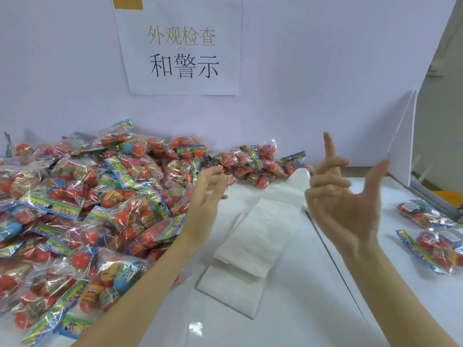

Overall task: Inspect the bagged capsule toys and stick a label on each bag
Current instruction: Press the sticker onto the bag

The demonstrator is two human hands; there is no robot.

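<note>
Head view: both hands, left hand and right hand, are hovering with an empty, relaxed grip; next, picking one bag cleanly from the pile of bagged capsule toys on the left of the surface.

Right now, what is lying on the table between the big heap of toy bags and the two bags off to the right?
In the head view, overlapping white paper sheets lie between the heap and the two bags, with the raised right hand above that stretch.

Both hands raised, holding nothing: left hand over the heap of bagged capsule toys, right hand with fingers spread. White label sheets lay between them on the counter; two bags sat far right.
</note>
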